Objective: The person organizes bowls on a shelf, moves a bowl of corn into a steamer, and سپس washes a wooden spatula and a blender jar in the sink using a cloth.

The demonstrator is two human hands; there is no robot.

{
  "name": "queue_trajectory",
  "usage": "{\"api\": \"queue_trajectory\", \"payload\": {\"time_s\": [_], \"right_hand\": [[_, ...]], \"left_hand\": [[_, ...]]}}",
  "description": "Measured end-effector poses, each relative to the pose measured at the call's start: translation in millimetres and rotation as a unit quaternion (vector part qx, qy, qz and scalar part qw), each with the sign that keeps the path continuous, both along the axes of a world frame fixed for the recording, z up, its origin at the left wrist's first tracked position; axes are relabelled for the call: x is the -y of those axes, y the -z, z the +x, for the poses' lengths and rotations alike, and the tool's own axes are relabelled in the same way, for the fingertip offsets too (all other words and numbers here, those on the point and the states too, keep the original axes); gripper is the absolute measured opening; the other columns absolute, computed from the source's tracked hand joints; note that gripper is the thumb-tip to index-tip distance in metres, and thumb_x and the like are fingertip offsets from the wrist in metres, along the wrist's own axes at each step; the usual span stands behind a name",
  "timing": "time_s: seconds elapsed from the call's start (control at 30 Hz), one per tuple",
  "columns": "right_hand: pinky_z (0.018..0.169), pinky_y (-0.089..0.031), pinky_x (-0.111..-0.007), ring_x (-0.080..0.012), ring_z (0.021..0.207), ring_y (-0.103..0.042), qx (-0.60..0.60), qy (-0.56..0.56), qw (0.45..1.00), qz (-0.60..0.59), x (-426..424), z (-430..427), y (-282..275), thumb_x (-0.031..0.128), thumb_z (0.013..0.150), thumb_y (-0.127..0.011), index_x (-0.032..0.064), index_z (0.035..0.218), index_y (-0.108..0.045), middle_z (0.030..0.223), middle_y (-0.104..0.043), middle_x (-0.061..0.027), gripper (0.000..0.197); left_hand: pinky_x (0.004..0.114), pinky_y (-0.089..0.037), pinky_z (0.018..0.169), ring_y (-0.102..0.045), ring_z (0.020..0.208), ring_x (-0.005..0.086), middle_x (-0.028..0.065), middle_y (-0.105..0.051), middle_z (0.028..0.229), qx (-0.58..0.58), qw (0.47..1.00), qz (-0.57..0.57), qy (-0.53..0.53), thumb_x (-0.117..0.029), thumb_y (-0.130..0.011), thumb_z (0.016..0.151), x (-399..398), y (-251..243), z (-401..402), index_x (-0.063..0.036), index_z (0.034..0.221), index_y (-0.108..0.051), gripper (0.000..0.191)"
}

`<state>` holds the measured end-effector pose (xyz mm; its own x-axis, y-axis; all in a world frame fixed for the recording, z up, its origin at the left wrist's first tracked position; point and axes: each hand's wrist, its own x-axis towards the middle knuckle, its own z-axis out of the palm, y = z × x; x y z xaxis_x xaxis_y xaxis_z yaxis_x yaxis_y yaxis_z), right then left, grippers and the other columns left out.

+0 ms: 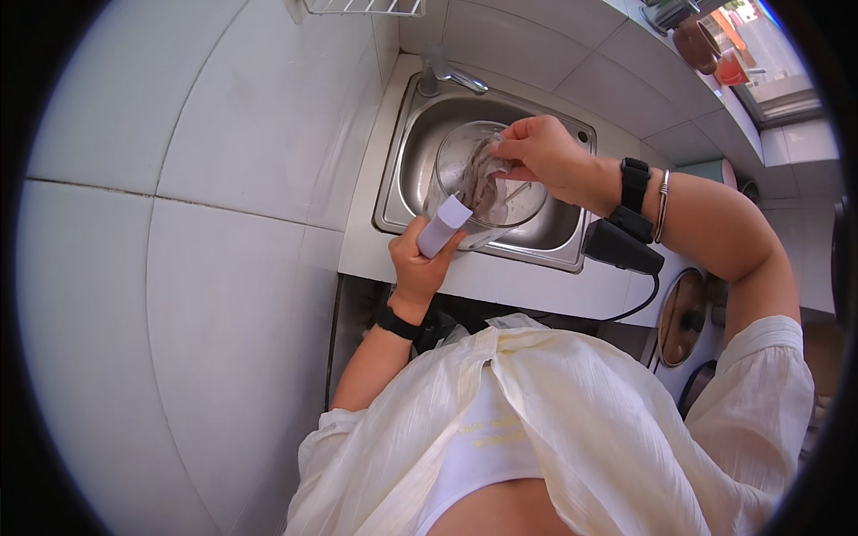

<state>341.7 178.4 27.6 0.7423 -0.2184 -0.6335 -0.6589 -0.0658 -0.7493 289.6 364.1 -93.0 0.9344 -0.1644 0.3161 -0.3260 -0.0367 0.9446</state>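
Note:
My left hand (417, 264) is wrapped around the pale lavender handle (442, 229) of a large clear jug (529, 209). The jug is tilted over the sink, with its round mouth facing up towards me. At that mouth my right hand (548, 159) pinches a crumpled greyish-brown cloth (477, 175) between thumb and fingers. Part of the cloth hangs down inside the jug, and its lower end is seen only dimly. Drops or specks show on the jug's inner wall. Beneath lies the stainless steel sink (419, 144), partly hidden by the jug.
A chrome faucet (462, 79) rises at the sink's back left corner. White tiled wall (234, 268) borders the left side. On the right, a glass pot lid (682, 318) stands by the counter (620, 288). Brown and red cups (697, 47) sit on the upper right ledge. A wire rack (365, 8) hangs above.

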Motion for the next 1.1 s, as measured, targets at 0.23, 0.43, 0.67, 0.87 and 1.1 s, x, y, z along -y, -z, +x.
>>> {"api": "queue_trajectory", "payload": {"time_s": [0.23,0.43,0.67,0.87,1.1], "right_hand": [[0.082,-0.047,-0.025,-0.0156,0.088,-0.056,0.065,-0.076,0.979,0.175,-18,-7,13,-0.006,0.076,-0.048,-0.0069,0.104,-0.052,0.097,-0.056,-0.0104,0.028],[0.084,-0.044,-0.025,-0.0155,0.095,-0.055,0.065,-0.365,0.928,0.034,-16,-8,4,-0.014,0.071,-0.044,-0.0091,0.107,-0.050,0.104,-0.055,-0.0103,0.037],[0.103,-0.026,-0.026,-0.0193,0.124,-0.033,0.125,-0.063,0.935,0.327,-5,-14,-2,-0.020,0.061,-0.036,-0.0094,0.126,-0.031,0.126,-0.039,-0.0118,0.065],[0.099,-0.027,-0.028,-0.0204,0.125,-0.031,0.044,-0.291,0.918,0.267,-17,-13,-22,-0.015,0.066,-0.039,-0.0028,0.136,-0.015,0.130,-0.038,-0.0120,0.076],[0.089,-0.035,-0.022,-0.0125,0.102,-0.047,0.199,-0.399,0.890,0.092,-4,7,8,-0.006,0.073,-0.049,-0.0059,0.113,-0.045,0.104,-0.051,-0.0074,0.041]], "left_hand": [[0.023,-0.040,0.051,-0.050,0.054,0.0086,0.0025,-0.055,0.059,-0.023,0.999,0.014,0.045,-0.021,-0.072,0.072,-2,-1,0,0.0005,0.075,-0.057,0.026],[0.024,-0.032,0.042,-0.034,0.043,0.0109,0.0037,-0.039,0.048,0.004,1.000,-0.006,0.008,-0.025,-0.072,0.072,1,-2,-3,-0.0031,0.061,-0.044,0.037],[0.024,-0.033,0.043,-0.036,0.043,0.0108,0.0032,-0.041,0.048,0.002,1.000,-0.002,0.005,-0.024,-0.072,0.073,0,-7,-1,-0.0025,0.062,-0.047,0.034],[0.025,-0.034,0.043,-0.038,0.044,0.0103,0.0028,-0.043,0.049,-0.015,1.000,-0.006,0.008,-0.022,-0.071,0.073,2,-9,0,-0.0023,0.063,-0.049,0.031],[0.024,-0.033,0.043,-0.038,0.045,0.0093,0.0029,-0.044,0.050,-0.012,1.000,-0.013,0.004,-0.018,-0.071,0.073,5,-7,-3,-0.0022,0.064,-0.049,0.028]]}}
